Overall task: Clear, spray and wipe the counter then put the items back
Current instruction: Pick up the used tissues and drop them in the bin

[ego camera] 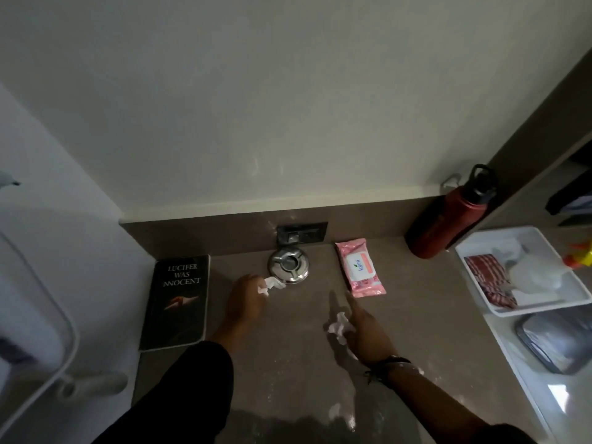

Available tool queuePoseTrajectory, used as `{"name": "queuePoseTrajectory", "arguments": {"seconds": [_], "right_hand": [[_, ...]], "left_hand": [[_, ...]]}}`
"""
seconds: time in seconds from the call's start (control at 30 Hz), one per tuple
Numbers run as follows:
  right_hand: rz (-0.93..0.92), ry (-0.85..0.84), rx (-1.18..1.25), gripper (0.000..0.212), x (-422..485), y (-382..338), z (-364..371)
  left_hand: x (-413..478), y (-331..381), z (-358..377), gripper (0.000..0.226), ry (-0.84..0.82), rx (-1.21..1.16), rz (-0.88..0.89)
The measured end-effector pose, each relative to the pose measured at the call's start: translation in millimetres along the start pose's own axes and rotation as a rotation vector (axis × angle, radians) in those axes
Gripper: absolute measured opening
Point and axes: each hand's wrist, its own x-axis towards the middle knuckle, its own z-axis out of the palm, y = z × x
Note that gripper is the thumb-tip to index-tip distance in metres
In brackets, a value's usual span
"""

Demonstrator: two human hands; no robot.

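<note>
My left hand grips a tissue touching the ashtray — it could tip; my right hand, 1 finger out, pinches another wad.

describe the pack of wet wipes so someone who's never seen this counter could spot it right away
Start at the dark socket plate on the low back edge of the brown counter. Right of the round steel ashtray below it lies a flat pack of wet wipes. It is the only pink thing there, with a white label.
</note>
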Motion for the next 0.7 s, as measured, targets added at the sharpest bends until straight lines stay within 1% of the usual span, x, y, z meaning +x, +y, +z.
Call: {"name": "queuePoseTrajectory", "arguments": {"seconds": [0.03, 0.07, 0.1, 0.13, 0.17, 0.2, 0.23, 0.27, 0.33, 0.37, 0.43, 0.5, 0.53, 0.6, 0.63, 0.7], "right_hand": [[0.012, 0.035, 0.072, 0.044, -7.0, 5.0, -7.6], [0.010, 0.065, 0.135, 0.028, -13.8, 8.3, -13.9], [0.028, 0.089, 0.204, 0.026, -20.7, 11.4, -19.8], [0.060, 0.131, 0.316, 0.033, -25.8, 14.4, -23.7], [0.096, 0.172, 0.416, 0.034, -30.1, 17.3, -26.0], [0.119, 0.211, 0.496, 0.031, -35.1, 19.8, -28.5], [0.120, 0.249, 0.523, 0.027, -40.8, 23.2, -30.7], [0.108, 0.275, 0.552, 0.025, -49.2, 26.7, -33.1], [0.026, 0.279, 0.614, 0.028, -74.8, 35.9, -40.6], [-0.034, 0.262, 0.616, 0.030, -91.2, 43.6, -45.4], [-0.126, 0.243, 0.575, 0.041, -126.4, 71.9, -56.0], [-0.184, 0.231, 0.503, 0.051, -165.0, 117.7, -65.4], [-0.193, 0.235, 0.448, 0.052, -183.9, 142.7, -71.6], [-0.168, 0.269, 0.349, 0.047, -219.0, 193.9, -82.4], [-0.145, 0.295, 0.314, 0.042, -236.2, 217.8, -85.2], [-0.092, 0.329, 0.275, 0.028, -266.9, 260.7, -83.9]], "left_hand": [[-8.1, 5.6, 2.2, 0.017, -0.013, -0.095, -0.053], [-18.3, 15.4, 4.1, 0.030, -0.026, -0.202, -0.101], [-27.8, 25.9, 9.0, 0.042, -0.043, -0.312, -0.125], [-38.9, 38.3, 15.6, 0.046, -0.068, -0.390, -0.123], [-50.8, 51.0, 24.8, 0.042, -0.104, -0.434, -0.111], [-64.4, 65.1, 35.4, 0.034, -0.133, -0.429, -0.102], [-78.4, 80.5, 47.4, 0.026, -0.150, -0.436, -0.103], [-93.8, 97.9, 59.3, 0.021, -0.162, -0.466, -0.130], [-126.0, 136.2, 83.9, 0.019, -0.207, -0.602, -0.223], [-142.8, 156.8, 96.6, 0.020, -0.228, -0.654, -0.251], [-176.1, 194.0, 124.8, 0.020, -0.238, -0.668, -0.270], [-212.1, 223.8, 155.9, 0.017, -0.281, -0.655, -0.283], [-230.4, 238.0, 171.6, 0.018, -0.334, -0.664, -0.308], [-266.9, 259.8, 208.2, 0.027, -0.473, -0.671, -0.388], [-284.3, 267.5, 226.1, 0.032, -0.533, -0.631, -0.395], [-311.9, 271.9, 264.3, 0.032, -0.640, -0.477, -0.305]]}}
